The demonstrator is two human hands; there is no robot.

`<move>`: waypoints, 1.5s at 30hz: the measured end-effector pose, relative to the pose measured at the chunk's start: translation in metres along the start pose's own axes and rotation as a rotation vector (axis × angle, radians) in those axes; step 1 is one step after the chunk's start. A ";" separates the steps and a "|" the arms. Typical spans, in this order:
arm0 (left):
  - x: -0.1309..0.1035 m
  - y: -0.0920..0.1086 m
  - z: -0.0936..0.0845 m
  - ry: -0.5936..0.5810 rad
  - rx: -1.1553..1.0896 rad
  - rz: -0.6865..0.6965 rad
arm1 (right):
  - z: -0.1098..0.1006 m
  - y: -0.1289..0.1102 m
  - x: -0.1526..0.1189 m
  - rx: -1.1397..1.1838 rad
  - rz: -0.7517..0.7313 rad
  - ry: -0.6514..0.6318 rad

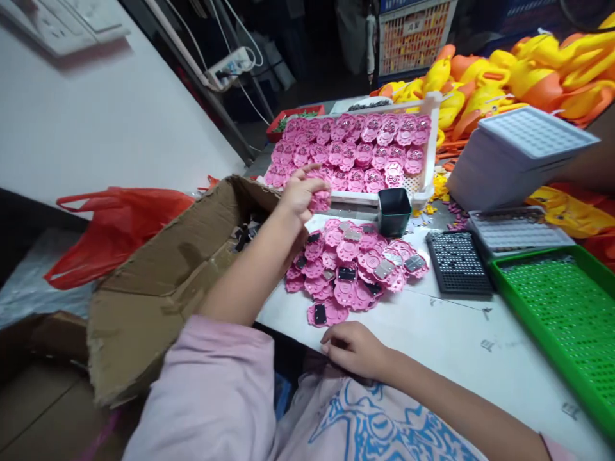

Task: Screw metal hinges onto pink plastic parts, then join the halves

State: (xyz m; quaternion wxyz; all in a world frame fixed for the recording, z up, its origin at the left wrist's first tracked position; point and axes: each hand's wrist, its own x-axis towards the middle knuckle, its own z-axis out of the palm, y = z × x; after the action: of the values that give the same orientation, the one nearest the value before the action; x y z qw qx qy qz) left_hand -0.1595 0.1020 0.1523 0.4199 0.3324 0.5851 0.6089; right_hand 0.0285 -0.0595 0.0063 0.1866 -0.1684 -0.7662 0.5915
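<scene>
My left hand (302, 193) is stretched forward at the near left corner of a white tray (430, 153), its fingers wrapped round pink scalloped pieces (319, 197). Rows of similar pink pieces (346, 153) fill that tray. Below it, a loose pile of pink pieces (353, 293), some with black or silvery rectangles on them, lies on the white tabletop (451, 333). My right hand (353, 349) rests at the table's near edge, fingers curled, just below the pile; whether anything is inside them is hidden.
A black cup (394, 212) stands between pile and tray. An open cardboard box (158, 282) is at the left, beside a red bag (125, 224). At the right are a black grid tray (459, 264), a green tray (562, 307) and a white stack (519, 157), with yellow-orange items (538, 70) behind.
</scene>
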 end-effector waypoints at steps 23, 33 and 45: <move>0.080 -0.104 0.039 -0.213 0.489 0.446 | -0.005 0.005 0.010 0.302 0.181 -0.001; 0.080 -0.102 0.029 -0.484 0.670 0.590 | -0.008 0.004 0.010 0.310 0.191 -0.001; 0.072 -0.100 0.019 -0.739 0.872 0.598 | -0.006 0.005 0.009 0.315 0.177 0.015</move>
State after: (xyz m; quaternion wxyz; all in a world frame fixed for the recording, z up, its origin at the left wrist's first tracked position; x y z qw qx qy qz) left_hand -0.1604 0.1711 0.0488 0.2323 0.8089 0.4780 0.2515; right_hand 0.0236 -0.0490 0.0037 0.1635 -0.2081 -0.6449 0.7170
